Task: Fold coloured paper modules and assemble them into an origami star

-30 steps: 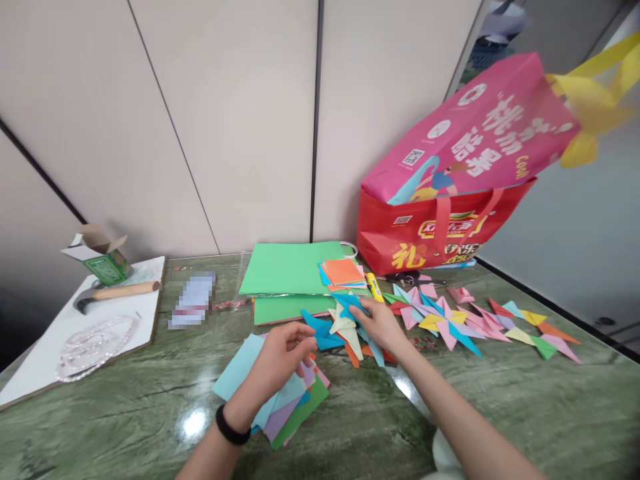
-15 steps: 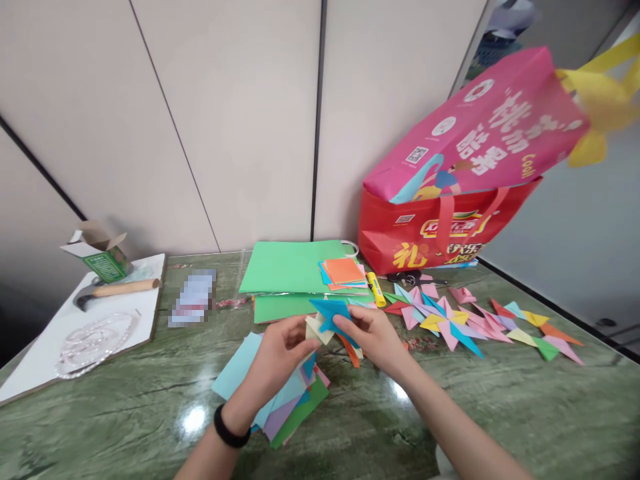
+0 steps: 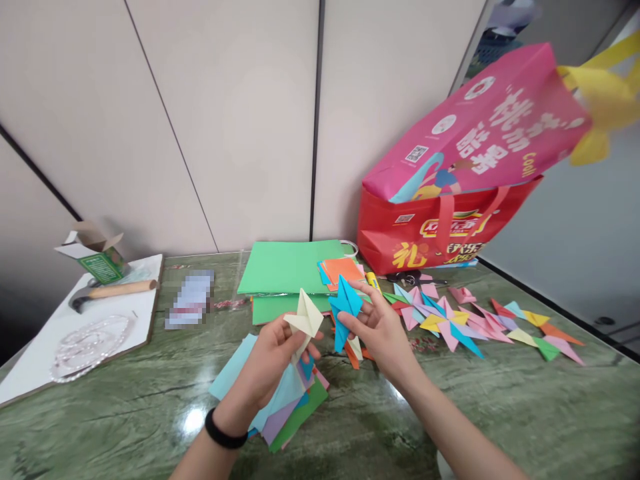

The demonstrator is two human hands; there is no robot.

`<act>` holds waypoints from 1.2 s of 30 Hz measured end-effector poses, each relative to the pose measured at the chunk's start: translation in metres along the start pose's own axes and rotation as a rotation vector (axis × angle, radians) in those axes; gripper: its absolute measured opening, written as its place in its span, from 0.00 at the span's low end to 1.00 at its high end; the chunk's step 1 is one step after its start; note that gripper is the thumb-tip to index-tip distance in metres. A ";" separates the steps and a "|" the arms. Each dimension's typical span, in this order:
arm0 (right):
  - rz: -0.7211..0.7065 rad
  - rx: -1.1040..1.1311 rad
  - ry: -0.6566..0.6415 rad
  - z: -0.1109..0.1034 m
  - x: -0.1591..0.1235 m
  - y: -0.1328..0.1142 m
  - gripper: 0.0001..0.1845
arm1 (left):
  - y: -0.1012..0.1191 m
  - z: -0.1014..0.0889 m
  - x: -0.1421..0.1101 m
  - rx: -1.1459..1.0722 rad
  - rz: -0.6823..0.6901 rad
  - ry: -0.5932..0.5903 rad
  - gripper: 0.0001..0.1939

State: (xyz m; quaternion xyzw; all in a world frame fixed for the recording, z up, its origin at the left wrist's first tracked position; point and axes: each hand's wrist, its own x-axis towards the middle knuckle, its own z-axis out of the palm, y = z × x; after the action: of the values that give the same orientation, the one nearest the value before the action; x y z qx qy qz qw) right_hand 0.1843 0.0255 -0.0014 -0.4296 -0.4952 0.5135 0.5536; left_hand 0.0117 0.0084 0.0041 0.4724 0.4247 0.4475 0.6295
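Note:
My left hand (image 3: 277, 350) pinches a cream folded paper piece (image 3: 306, 316), its pointed tip upward. Just to the right, my right hand (image 3: 377, 327) grips a blue folded paper piece (image 3: 345, 310) between thumb and fingers. The two pieces are apart, with a small gap between them. Beneath my left hand and wrist lies a fanned stack of coloured paper sheets (image 3: 300, 420), partly hidden. Orange folded pieces (image 3: 353, 359) lie on the table below the blue one, partly covered by my right hand.
Folded paper pieces (image 3: 453, 320) spread over the table's right side. Behind my hands are green paper packs (image 3: 290, 267), small orange squares (image 3: 343, 270) and a yellow glue stick (image 3: 373, 281). Bags (image 3: 390, 233) stand back right; a hammer (image 3: 115, 289), beads (image 3: 93, 343) and a box (image 3: 103, 265) sit left.
The cream and blue pieces were together between both hands; now they are separated, one in each hand. Both are tilted up, points upward.

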 end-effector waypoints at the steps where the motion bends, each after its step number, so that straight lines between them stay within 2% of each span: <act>1: -0.003 -0.015 -0.002 0.001 -0.001 0.000 0.31 | 0.000 0.000 0.000 -0.018 -0.005 0.000 0.08; 10: -0.051 -0.071 -0.032 0.003 -0.002 0.005 0.28 | 0.002 0.001 0.001 -0.286 -0.049 0.003 0.11; 17: -0.102 -0.154 -0.027 0.001 -0.003 0.010 0.27 | 0.001 0.001 0.001 -0.305 -0.017 0.006 0.22; 25: -0.144 -0.255 -0.045 0.004 -0.006 0.012 0.26 | 0.003 0.001 0.001 -0.361 -0.047 0.008 0.15; 36: -0.301 -0.447 0.017 0.006 -0.013 0.015 0.24 | 0.000 0.005 0.001 -0.402 -0.083 -0.054 0.16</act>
State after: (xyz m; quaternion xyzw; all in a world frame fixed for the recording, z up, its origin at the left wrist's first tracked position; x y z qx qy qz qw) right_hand 0.1760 0.0144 -0.0167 -0.4671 -0.6499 0.2995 0.5194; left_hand 0.0164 0.0080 0.0049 0.3313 0.3287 0.4841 0.7402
